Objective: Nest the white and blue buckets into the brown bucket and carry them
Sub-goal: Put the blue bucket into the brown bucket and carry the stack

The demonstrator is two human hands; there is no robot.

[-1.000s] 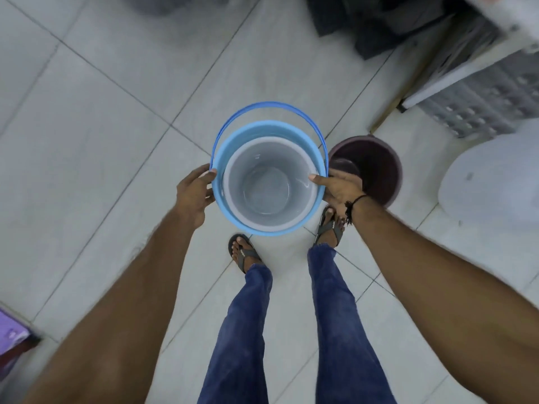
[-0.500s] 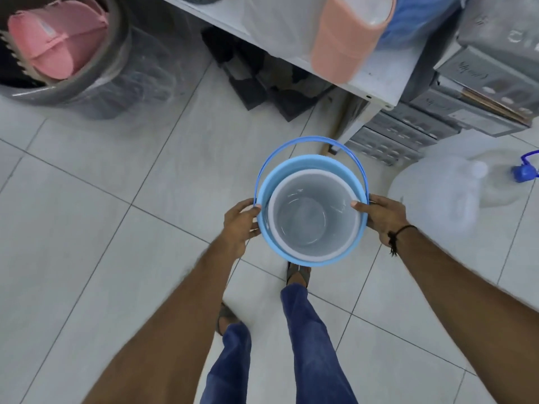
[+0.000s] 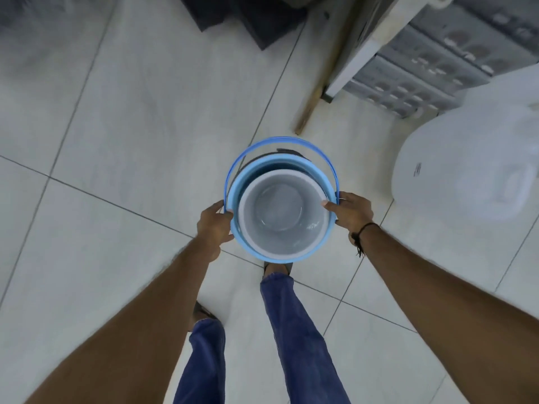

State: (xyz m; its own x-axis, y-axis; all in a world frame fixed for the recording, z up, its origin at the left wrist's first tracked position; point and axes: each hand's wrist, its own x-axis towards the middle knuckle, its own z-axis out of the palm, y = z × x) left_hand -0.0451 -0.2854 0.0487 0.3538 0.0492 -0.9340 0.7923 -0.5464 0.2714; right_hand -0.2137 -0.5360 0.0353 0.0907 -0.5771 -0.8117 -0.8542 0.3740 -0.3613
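Note:
I hold a light blue bucket (image 3: pixel 237 228) by its rim, with its blue wire handle (image 3: pixel 280 140) folded away from me. A white bucket (image 3: pixel 283 211) sits nested inside it, shifted toward my side. My left hand (image 3: pixel 214 225) grips the blue rim on the left and my right hand (image 3: pixel 350 211) grips it on the right, thumb over the edge. A dark brown rim (image 3: pixel 288 152) peeks out just beyond the blue bucket's far edge; the rest of the brown bucket is hidden underneath.
A large translucent white jug (image 3: pixel 466 176) stands on the tiled floor to the right. Grey drawer units (image 3: pixel 437 65) and a white shelf leg (image 3: pixel 350 68) are at the upper right, with a wooden stick (image 3: pixel 309 109) beside them. Dark boxes (image 3: pixel 250 21) lie at the top.
The view has swung across the floor with the held buckets. The brown bucket was out of sight half a second ago; its rim now shows just under the blue bucket's far edge.

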